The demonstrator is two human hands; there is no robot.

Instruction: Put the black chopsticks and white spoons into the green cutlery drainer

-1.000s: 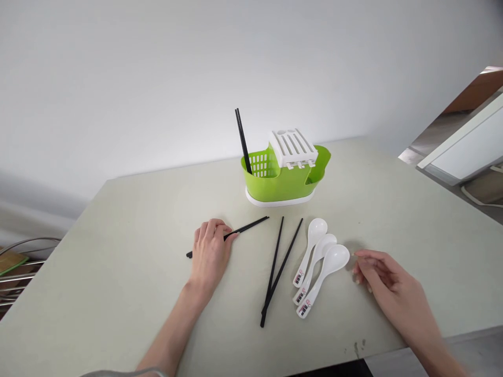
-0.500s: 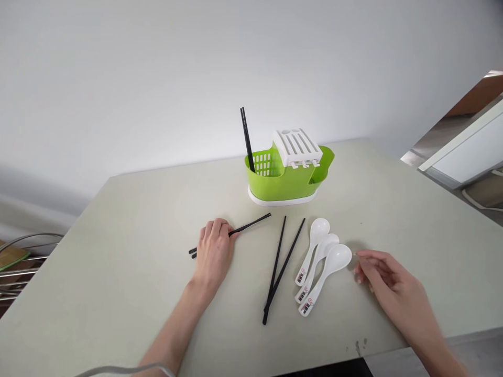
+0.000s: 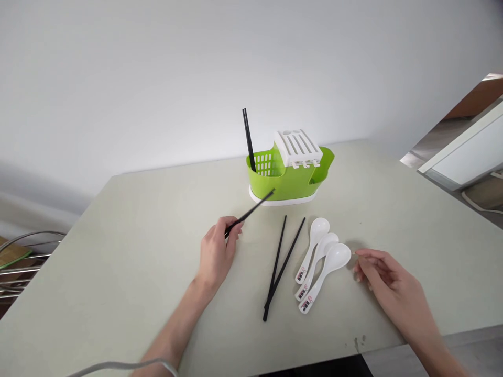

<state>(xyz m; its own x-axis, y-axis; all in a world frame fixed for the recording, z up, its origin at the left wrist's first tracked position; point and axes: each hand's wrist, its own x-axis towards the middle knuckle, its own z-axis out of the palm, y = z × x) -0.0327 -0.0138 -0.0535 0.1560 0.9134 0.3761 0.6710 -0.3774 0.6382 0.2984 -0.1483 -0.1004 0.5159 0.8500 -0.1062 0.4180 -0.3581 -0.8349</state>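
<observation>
My left hand (image 3: 217,250) is closed around a pair of black chopsticks (image 3: 253,208). Their thin ends point up and right, in front of the green cutlery holder (image 3: 271,187); their other ends are hidden by the hand. Two more black chopsticks (image 3: 284,270) lie on the table, touching near their lower ends. Beside them three white spoons (image 3: 328,271) overlap, bowls pointing away. My right hand (image 3: 387,280) rests on the table just right of the nearest spoon bowl, fingers loosely curled and holding nothing.
Another pair of black chopsticks (image 3: 249,140) stands upright in the holder's left compartment. A white slotted top (image 3: 299,148) with small hooks sits at its middle. The pale table (image 3: 157,251) meets a wall behind. A metal rack (image 3: 23,272) is off the left edge.
My left hand has lifted its chopsticks off the table, and their thin ends have swung upward toward the holder. My right hand has stayed in place, as have the spoons.
</observation>
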